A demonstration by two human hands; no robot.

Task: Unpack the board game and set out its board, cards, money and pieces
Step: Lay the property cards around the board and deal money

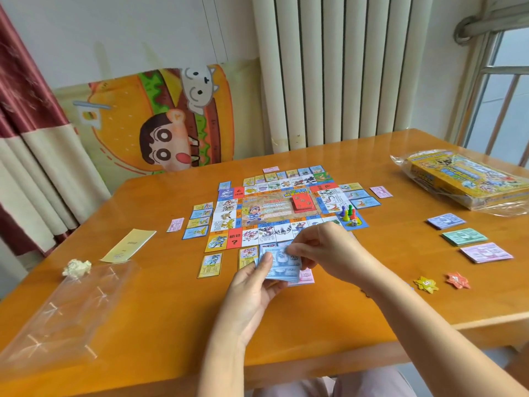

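While the left hand (252,287) grips blue money (282,266), six o'clock of the board (272,209), the right hand (329,247) pinches its far edge.

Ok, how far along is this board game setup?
Done: the board lies open, cards line its edges, a red deck, pawns and die sit on it, three money stacks lie right. In hand: the left hand holds blue notes, the right hand pinches the top one. Left: likely sorting these and the pink notes beneath.
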